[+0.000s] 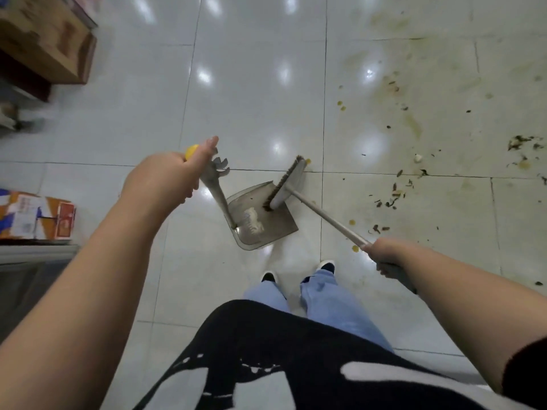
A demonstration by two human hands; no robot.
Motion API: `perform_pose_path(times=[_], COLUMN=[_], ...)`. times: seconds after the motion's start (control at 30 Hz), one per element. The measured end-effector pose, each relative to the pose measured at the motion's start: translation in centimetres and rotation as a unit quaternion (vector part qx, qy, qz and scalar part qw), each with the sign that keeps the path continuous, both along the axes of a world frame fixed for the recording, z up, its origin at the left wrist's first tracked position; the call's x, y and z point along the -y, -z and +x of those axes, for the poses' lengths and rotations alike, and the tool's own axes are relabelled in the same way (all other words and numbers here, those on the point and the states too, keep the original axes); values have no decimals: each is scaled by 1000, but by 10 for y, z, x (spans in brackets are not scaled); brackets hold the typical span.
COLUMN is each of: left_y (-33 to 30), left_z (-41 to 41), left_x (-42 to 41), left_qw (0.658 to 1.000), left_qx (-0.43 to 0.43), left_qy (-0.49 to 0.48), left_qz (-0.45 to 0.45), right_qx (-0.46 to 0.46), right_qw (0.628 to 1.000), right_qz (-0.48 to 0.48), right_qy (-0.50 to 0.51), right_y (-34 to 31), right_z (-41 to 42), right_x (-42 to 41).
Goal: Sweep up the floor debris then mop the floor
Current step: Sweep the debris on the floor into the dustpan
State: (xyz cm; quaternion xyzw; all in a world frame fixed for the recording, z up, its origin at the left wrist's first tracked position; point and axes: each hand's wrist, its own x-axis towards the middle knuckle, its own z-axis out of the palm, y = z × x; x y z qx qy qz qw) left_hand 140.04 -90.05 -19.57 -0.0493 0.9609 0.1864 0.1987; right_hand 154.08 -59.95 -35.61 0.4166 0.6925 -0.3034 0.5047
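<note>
The right hand (384, 255) grips the broom (288, 184) handle; its head lies across the dustpan (263, 217) mouth. The left hand (165, 179) curls round the dustpan's yellow-tipped handle. Debris (390, 199) litters the stained floor (251, 84) beyond. A box (35, 214) at the left edge bears unreadable print.

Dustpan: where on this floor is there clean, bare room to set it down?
Bare tiles lie ahead of the dustpan, between the cardboard box and the stains. Right of the broom it is crowded with debris.
</note>
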Motion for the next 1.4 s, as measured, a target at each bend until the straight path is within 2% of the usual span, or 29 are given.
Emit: perform_pose_path(times=[0.1,0.23,0.37,0.47,0.63,0.7,0.83,0.97,1.1,1.23,1.4], left_y=[6,9,10,10,11,13,13,11,11,13,12], left_z=[-4,-18,-30,-30,-32,-33,-31,-33,-33,-39,-46], left_x=[-13,-14,-19,-25,-26,-27,-29,-31,-35,-36,-47], left_qw=[1000,1000,1000,999,999,998,998,997,996,991,980], left_qx=[3,6,13,19,25,23,37,53,52,40,46], left_qy=[8,-14,-6,16,33,37,37,50,72,123,183], left_qz=[-28,-17,-8,-20,-34,-36,-21,-12,-5,-37,-57], right_qx=[-18,-5,5,25,45,36,17,29,64,109,116], right_qw=[998,994,997,999,997,998,990,978,971,961,954], right_qz=[29,52,31,-20,-56,-38,38,62,62,101,163], right_qy=[-56,-97,-72,-9,-1,-25,-133,-196,-220,-235,-225], right_y=[5,9,6,12,31,37,37,28,18,13,15], right_z=[-18,-19,-32,-48,-67,-68,-67,-67,-56,-34,-12], right_x=[2,-4,-3,2,15,23,36,41,22,-8,-31])
